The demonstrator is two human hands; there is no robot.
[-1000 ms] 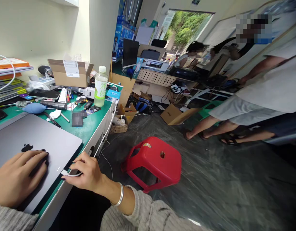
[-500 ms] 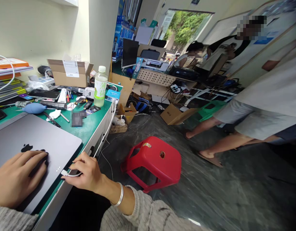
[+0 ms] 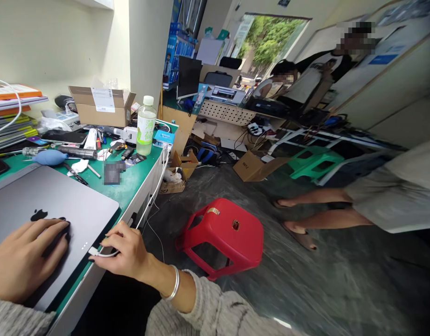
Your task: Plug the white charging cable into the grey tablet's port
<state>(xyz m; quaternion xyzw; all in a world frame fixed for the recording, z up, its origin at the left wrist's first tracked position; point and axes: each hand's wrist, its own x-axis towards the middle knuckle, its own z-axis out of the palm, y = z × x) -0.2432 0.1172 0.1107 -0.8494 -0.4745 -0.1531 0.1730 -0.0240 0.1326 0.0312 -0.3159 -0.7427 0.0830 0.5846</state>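
A flat grey tablet with an Apple logo [image 3: 92,200] lies on the green-topped workbench [image 3: 131,179], its back facing up. My left hand [image 3: 29,256] rests on it, fingers laid out below the logo. A dark patch shows under those fingers; I cannot tell if it is only a reflection. At the bench's front edge my right hand [image 3: 126,249] is closed around a white charging cable [image 3: 106,255]. The white plug end points at the tablet's side by three small dots. Whether the plug sits in a port cannot be made out.
Behind the tablet are a blue air blower [image 3: 50,157], a drink bottle [image 3: 146,128], a cardboard box [image 3: 99,109] and small tools. A red stool [image 3: 232,233] stands on the floor to the right. A person in shorts [image 3: 386,200] stands farther right.
Both my hands and the cable hold still. The standing person on the right has shifted rightward, showing more of the green stool. A person farther back has leaned slightly left.
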